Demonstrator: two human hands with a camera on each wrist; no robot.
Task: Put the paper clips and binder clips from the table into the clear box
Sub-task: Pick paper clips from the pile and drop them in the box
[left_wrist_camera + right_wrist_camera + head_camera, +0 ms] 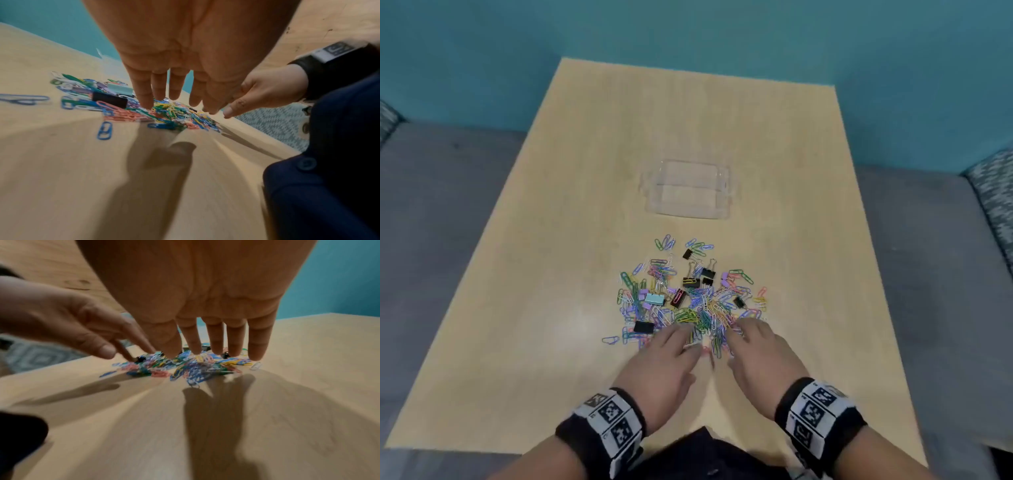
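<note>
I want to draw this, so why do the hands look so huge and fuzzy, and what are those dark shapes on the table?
Both wrist views are very wide-angle, so the near palms bulge and blur: the left hand, the right hand. The dark shapes on the table are the hands' shadows. In the head view the clips look sharper, and the clear box is faint.

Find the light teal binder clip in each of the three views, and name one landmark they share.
Head: light teal binder clip, left part of the pile.
Left wrist, behind the fingers, beyond a black clip.
Right wrist: cannot be made out.
Shared landmark: the paper clip pile.
</note>
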